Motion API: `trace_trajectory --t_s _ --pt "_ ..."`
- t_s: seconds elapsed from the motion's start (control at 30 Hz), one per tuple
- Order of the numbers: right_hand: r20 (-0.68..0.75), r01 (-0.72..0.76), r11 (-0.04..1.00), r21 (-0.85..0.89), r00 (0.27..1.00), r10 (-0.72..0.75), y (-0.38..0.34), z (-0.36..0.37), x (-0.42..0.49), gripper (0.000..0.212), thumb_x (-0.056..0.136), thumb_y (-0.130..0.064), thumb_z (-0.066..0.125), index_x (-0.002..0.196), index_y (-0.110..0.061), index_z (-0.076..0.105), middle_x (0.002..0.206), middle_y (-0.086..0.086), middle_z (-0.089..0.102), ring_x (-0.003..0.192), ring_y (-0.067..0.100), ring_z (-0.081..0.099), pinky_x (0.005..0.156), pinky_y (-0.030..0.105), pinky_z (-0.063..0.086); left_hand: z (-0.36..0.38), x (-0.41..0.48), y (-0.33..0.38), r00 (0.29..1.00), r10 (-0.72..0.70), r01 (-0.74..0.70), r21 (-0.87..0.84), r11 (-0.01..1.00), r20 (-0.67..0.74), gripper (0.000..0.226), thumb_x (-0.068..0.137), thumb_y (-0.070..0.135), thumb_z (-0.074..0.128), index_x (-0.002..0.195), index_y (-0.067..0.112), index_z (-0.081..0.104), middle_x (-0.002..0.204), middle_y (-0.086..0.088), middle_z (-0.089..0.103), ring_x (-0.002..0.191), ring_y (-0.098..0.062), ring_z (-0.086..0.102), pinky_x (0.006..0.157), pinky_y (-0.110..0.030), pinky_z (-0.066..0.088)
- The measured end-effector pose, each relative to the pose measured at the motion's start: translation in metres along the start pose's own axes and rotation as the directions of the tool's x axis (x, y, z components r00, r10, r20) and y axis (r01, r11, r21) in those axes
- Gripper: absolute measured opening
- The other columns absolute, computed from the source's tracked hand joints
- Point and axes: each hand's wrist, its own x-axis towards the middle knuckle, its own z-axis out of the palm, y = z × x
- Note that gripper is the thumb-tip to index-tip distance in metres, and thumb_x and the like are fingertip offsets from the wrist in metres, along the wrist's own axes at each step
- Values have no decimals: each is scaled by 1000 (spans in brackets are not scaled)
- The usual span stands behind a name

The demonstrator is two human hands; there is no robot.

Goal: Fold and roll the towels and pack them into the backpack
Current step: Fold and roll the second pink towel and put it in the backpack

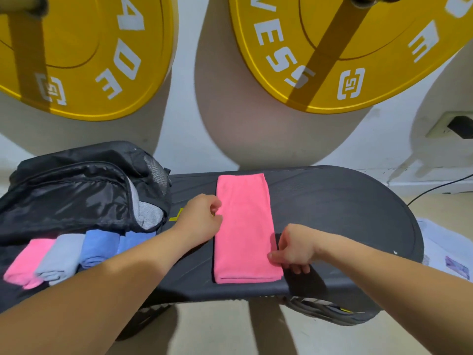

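A pink towel lies folded into a long strip on the dark oval platform. My left hand rests at the strip's left edge, fingers curled against the cloth. My right hand pinches the strip's right edge near the front end. A black backpack lies open at the left, a grey towel showing in its mouth. In front of it lie rolled towels: pink, grey and two blue.
Two big yellow weight plates hang against the white wall behind the platform. A wall socket with a black plug and its cable are at the right. Papers lie on the floor to the right of the platform.
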Motion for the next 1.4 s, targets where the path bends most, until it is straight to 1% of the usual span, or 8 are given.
trace_trajectory --t_s 0.17,0.3,0.63,0.77,0.97,1.07,1.23,1.4 --pt "-292 198 966 -165 926 -240 -7 -4 -6 52 84 -54 66 58 -13 49 52 0 48 55 21 45 63 36 47 -15 -56 10 883 406 -440 115 891 237 9 86 30 69 90 22 69 87 10 56 79 -9 54 73 -29 46" --pt "-273 348 920 -180 881 -386 -18 25 -13 45 83 -54 70 64 -21 47 62 -5 54 62 18 47 64 35 46 -2 -93 6 760 444 -608 274 745 475 31 90 51 55 101 23 60 105 4 53 102 -18 52 80 -37 49" --pt "-266 345 881 -323 860 -435 -13 50 -4 46 78 -70 62 80 -26 50 85 -9 55 80 17 53 71 36 51 11 -94 -19 736 510 -648 248 720 445 24 90 27 39 94 15 59 102 -2 52 98 -24 53 73 -46 54" --pt "-423 316 712 -627 630 -651 -22 63 -2 54 76 -71 56 96 -21 59 89 -1 58 77 25 56 63 34 45 14 -89 -17 798 461 -547 144 825 388 13 83 19 46 89 14 56 94 -2 52 87 -21 49 75 -37 45" --pt "-425 314 645 -697 543 -724 -26 66 4 26 80 -37 68 95 -19 58 80 0 59 67 26 55 55 37 46 -1 -74 -22 906 278 -261 -96 960 319 3 86 18 58 85 16 56 82 3 57 65 -4 46 65 -35 46" --pt "-468 345 705 -620 558 -685 -23 63 3 17 79 -22 69 86 -19 55 69 -2 58 59 28 54 47 36 41 -3 -76 -24 908 326 -318 -77 945 264 5 91 19 59 92 22 54 83 13 54 70 0 47 65 -30 38" --pt "-523 416 816 -402 627 -577 -21 55 -3 15 92 -36 62 87 -23 61 80 -5 60 77 22 57 60 36 46 3 -89 -31 829 498 -548 185 816 255 27 87 44 60 108 27 56 104 8 52 97 -13 50 75 -33 47" --pt "-480 429 880 -203 740 -472 -17 48 -2 16 93 -32 69 83 -20 66 79 -13 38 69 8 38 67 28 37 1 -82 -34 849 459 -488 56 871 262 15 95 31 61 95 20 71 93 5 47 88 -11 45 77 -34 46"
